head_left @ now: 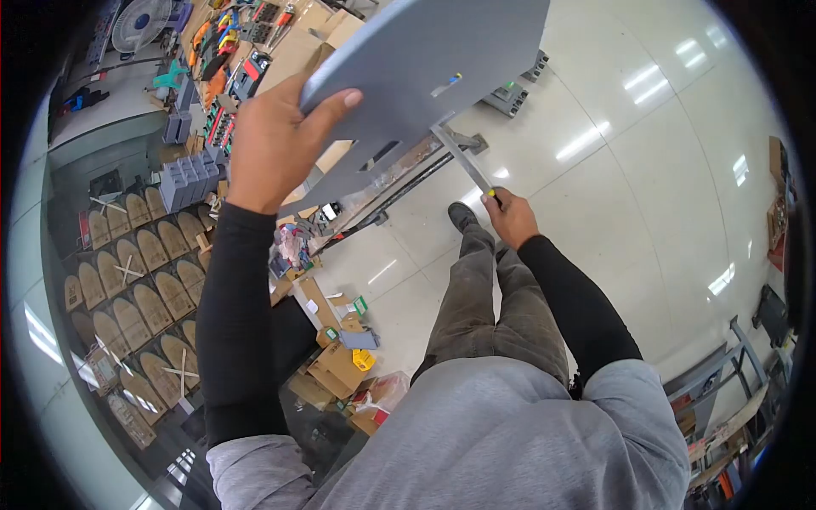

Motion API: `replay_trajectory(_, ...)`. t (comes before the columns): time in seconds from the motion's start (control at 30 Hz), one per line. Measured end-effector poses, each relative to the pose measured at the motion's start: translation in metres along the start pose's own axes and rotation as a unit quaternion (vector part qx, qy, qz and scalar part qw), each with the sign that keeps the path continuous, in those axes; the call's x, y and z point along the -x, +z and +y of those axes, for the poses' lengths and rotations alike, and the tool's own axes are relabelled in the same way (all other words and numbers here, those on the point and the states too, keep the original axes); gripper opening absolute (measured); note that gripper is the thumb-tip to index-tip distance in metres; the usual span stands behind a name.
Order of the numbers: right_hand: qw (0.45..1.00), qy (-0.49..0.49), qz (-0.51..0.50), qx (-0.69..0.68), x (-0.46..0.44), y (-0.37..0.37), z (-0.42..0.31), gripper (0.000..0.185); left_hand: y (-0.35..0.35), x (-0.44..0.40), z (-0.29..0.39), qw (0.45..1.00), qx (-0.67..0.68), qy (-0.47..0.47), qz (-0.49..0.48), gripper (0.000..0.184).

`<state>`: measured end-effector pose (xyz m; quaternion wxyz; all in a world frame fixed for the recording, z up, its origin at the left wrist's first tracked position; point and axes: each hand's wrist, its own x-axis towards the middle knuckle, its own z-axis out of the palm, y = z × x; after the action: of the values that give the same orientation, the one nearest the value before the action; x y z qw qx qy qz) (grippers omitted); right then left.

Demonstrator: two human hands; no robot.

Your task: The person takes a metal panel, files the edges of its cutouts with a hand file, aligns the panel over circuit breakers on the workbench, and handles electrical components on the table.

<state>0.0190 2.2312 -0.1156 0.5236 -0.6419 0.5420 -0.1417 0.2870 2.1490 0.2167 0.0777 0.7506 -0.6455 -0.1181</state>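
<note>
My left hand [285, 140] grips the edge of a large grey panel [408, 64], thumb on its near face and fingers behind. The panel is held tilted above the workbench and has a rectangular cutout [380, 155] plus a small blue-and-yellow mark. In my right hand [512, 218] is a long flat metal file [463, 159], its handle end showing yellow. The file's far end meets the panel's lower edge; whether it presses on the edge or passes behind I cannot tell.
Hand tools [223, 64] crowd the workbench at upper left. Grey bins [191, 180] stand beside rows of brown rounded boards [140, 263]. Open cardboard boxes [338, 367] lie on the floor at my left. Grey electrical parts [507, 99] sit beyond the panel. A metal rack [722, 374] is at right.
</note>
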Motion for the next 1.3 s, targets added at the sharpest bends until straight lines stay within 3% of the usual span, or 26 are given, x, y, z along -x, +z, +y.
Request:
replay_trajectory(0.17, 1.0, 0.015, 0.005, 0.002, 0.009, -0.005, -0.008, 0.036, 0.001, 0.004, -0.003, 0.997, 0.065, -0.05, -0.015, 0.048)
replay_trajectory(0.33, 0.996, -0.034, 0.038, 0.077, -0.034, 0.005, -0.034, 0.034, 0.005, 0.001, -0.007, 0.999, 0.045, -0.02, 0.009, 0.052)
replay_trajectory(0.47, 0.996, -0.033, 0.063, 0.047, -0.016, 0.007, -0.031, 0.032, 0.004, 0.0, -0.008, 0.997, 0.067, -0.031, 0.004, 0.05)
replay_trajectory(0.5, 0.997, -0.016, 0.028, 0.075, -0.005, -0.005, -0.025, 0.032, 0.002, -0.001, -0.009, 0.998, 0.062, -0.028, 0.006, 0.05)
replay_trajectory(0.57, 0.995, -0.051, 0.038, 0.079, -0.009, -0.007, -0.014, 0.033, -0.001, -0.005, -0.016, 0.998, 0.062, -0.028, 0.017, 0.05)
replay_trajectory(0.7, 0.99, -0.044, 0.032, 0.129, -0.064, 0.004, -0.042, 0.034, 0.0, 0.0, -0.009, 0.997, 0.057, -0.047, -0.011, 0.048)
replay_trajectory(0.9, 0.987, -0.016, 0.012, 0.157, -0.016, -0.007, -0.024, 0.034, -0.004, 0.001, -0.004, 0.998, 0.022, -0.061, -0.01, 0.049)
replay_trajectory(0.93, 0.981, -0.045, 0.024, 0.186, -0.022, -0.012, -0.021, 0.034, -0.003, 0.0, -0.001, 0.998, 0.015, -0.061, -0.016, 0.049)
replay_trajectory(1.03, 0.987, -0.077, 0.022, 0.143, -0.062, -0.005, -0.026, 0.034, 0.001, 0.001, -0.003, 0.999, 0.041, -0.035, 0.006, 0.051)
replay_trajectory(1.07, 0.984, -0.153, 0.046, 0.077, -0.072, -0.005, -0.031, 0.036, 0.002, 0.0, -0.003, 0.999, 0.04, -0.028, 0.021, 0.051)
replay_trajectory(1.1, 0.997, -0.047, -0.036, -0.055, -0.071, -0.008, -0.031, 0.037, 0.006, 0.002, -0.005, 0.998, 0.039, -0.024, 0.03, 0.05)
replay_trajectory(1.13, 0.974, 0.064, -0.121, -0.183, -0.063, -0.014, -0.025, 0.038, 0.008, 0.004, -0.007, 0.998, 0.041, -0.022, 0.038, 0.049)
replay_trajectory(1.17, 0.916, 0.172, -0.201, -0.3, -0.054, -0.026, -0.033, 0.039, 0.007, 0.005, -0.007, 0.998, 0.041, -0.031, 0.03, 0.048)
replay_trajectory(1.2, 0.886, 0.187, -0.218, -0.363, -0.047, -0.03, -0.032, 0.04, 0.004, 0.002, -0.007, 0.998, 0.043, -0.038, 0.02, 0.048)
replay_trajectory(1.3, 0.863, 0.203, -0.252, -0.388, -0.047, -0.031, -0.023, 0.04, 0.004, -0.003, -0.007, 0.997, 0.064, -0.035, 0.012, 0.047)
